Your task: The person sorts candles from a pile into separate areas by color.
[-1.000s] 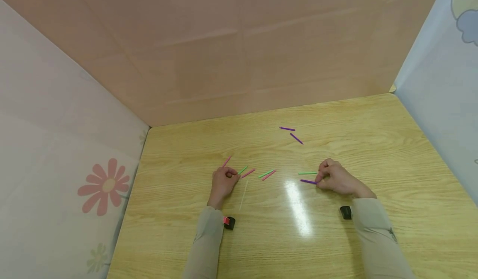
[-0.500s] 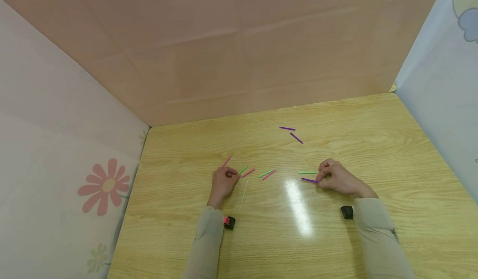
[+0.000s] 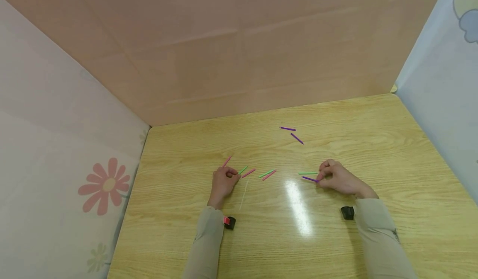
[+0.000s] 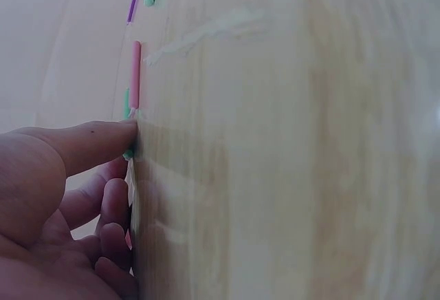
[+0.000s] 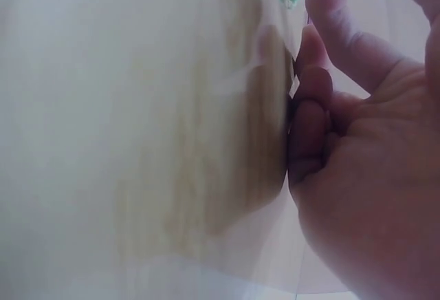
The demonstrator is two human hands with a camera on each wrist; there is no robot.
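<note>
My right hand point(image 3: 337, 178) pinches the right end of a slim purple stick point(image 3: 309, 179) between thumb and finger, its pointed end toward the left. Just above it lies a green stick point(image 3: 307, 173), its right end close to those fingers. My left hand point(image 3: 224, 184) holds a short green stick point(image 3: 243, 169) at its lower end; in the left wrist view the thumb point(image 4: 103, 138) covers part of this stick. Beside it a pink stick point(image 3: 248, 173) lies near the fingertips. Another pink stick point(image 3: 227, 161) reaches out beyond the left knuckles.
Between the hands, a green stick point(image 3: 266, 173) and a pink stick point(image 3: 269, 175) lie side by side on the wooden table point(image 3: 179, 237). Two purple sticks point(image 3: 288, 129) lie farther back. A tan panel point(image 3: 239, 63) rises along the far edge, with pale walls at both sides.
The purple stick's pointed left end has swung slightly away from me, toward the green stick, as the right hand shifted a little right. The left hand stays in place.
</note>
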